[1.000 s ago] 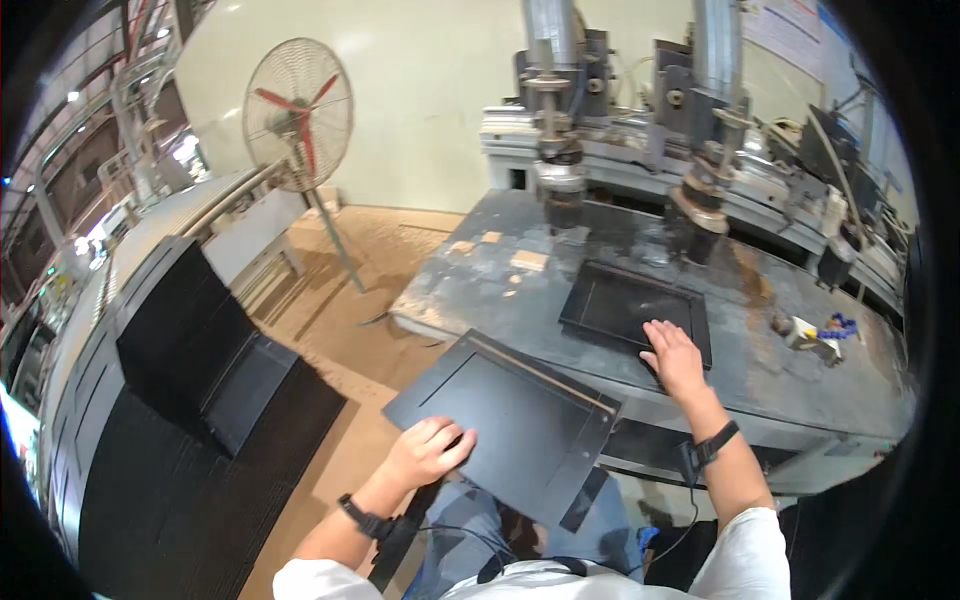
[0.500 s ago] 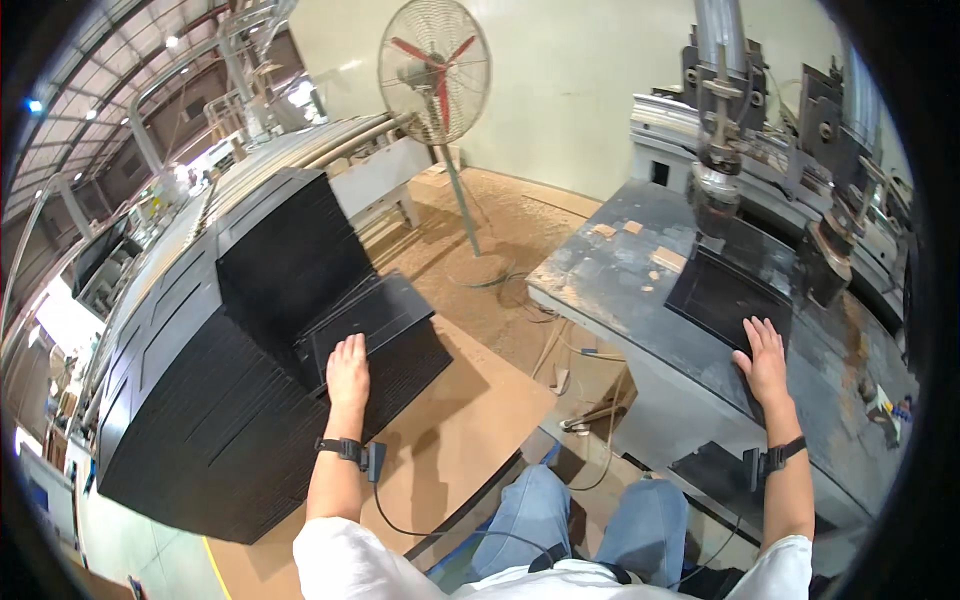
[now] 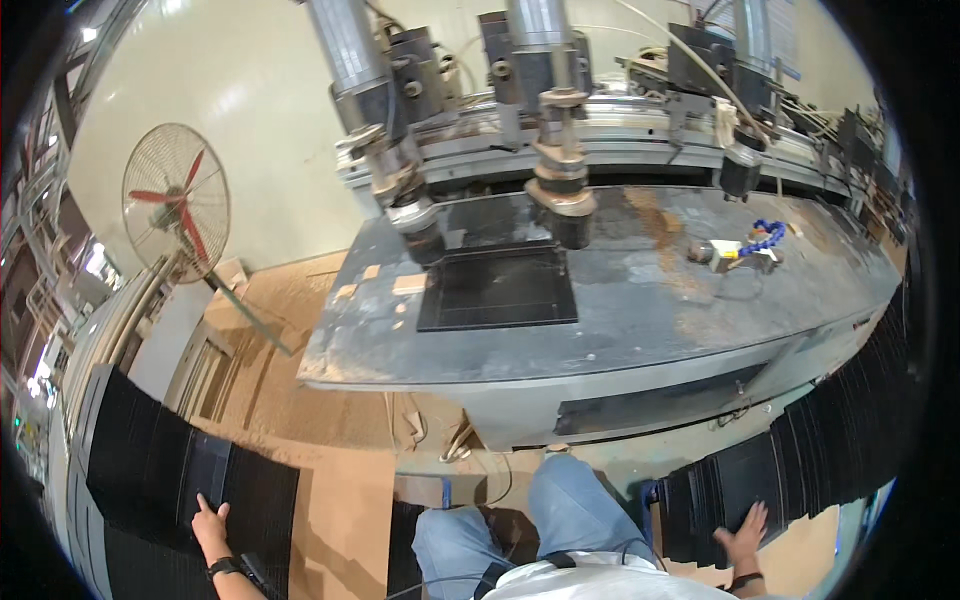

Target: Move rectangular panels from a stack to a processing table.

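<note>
So the biggest thing in front of you is the long grey metal machine table (image 3: 660, 335), dusty, with brownish patches on top. Next up, size-wise, is the big stack of thin black flat panels (image 3: 135, 460) off to your left, stepped so one part sits lower than the rest. On your right there's a long row of thin black panels packed face to face (image 3: 830, 440), curving toward the table's right end. Smooth brown sheet board (image 3: 345, 500) lies beside your left stack.

Then you've got the round wire-cage floor fan with red blades (image 3: 177, 200), back left, and a dusty metal spindle unit (image 3: 562, 185) hanging over the table. Under the spindles, a rectangular black panel with a thin raised-looking edge (image 3: 500, 290) lies flat on the tabletop, left of centre, with neither of your hands near it.

Your right hand (image 3: 742, 537) is spread, fingers apart, at the near end of the right row. Your left hand (image 3: 209, 525) is at the lower step of the left stack, index finger out, thumb apart, not gripping anything. Can't tell if either one's actually touching.

Smallest bits: a coiled blue plastic hose (image 3: 768, 237) on the table's right, and pale tan wood scraps (image 3: 410, 285) just left of the flat panel.
</note>
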Motion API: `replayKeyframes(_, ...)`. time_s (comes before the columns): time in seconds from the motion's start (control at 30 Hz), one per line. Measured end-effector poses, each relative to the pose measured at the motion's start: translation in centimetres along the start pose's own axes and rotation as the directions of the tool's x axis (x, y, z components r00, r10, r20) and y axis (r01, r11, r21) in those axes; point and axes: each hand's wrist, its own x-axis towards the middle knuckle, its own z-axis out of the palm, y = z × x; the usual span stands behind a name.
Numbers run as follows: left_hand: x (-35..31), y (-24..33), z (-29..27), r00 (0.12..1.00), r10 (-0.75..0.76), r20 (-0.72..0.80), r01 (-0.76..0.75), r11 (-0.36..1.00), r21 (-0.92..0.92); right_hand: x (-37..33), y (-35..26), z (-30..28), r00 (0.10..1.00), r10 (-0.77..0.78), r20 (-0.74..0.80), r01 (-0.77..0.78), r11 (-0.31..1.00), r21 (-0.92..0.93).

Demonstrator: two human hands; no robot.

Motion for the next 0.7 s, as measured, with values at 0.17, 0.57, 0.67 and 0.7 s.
replayKeyframes(0.17,1.4,10.4,-6.6,0.950,-0.168,0.261,0.151,0.985,0.085,-2.5,3.6,4.3,0.999,-0.033,-0.036,0.033,0.999,-0.014)
replayKeyframes(0.57,-8.9,59.9,-19.9,0.500,0.779,-0.379,-0.837,0.320,-0.445,-1.9,-10.4,-15.5,0.663,-0.457,-0.593,0.671,0.715,0.199)
replayKeyframes(0.67,-10.1,60.3,-20.5,0.505,0.772,-0.385,-0.827,0.305,-0.473,0.2,-17.6,-19.6,0.426,-0.643,-0.636,0.845,0.535,0.025)
replayKeyframes(0.7,-9.6,59.3,-19.9,0.490,0.771,-0.407,-0.831,0.272,-0.485,1.3,-20.7,-20.4,0.331,-0.698,-0.635,0.890,0.454,-0.034)
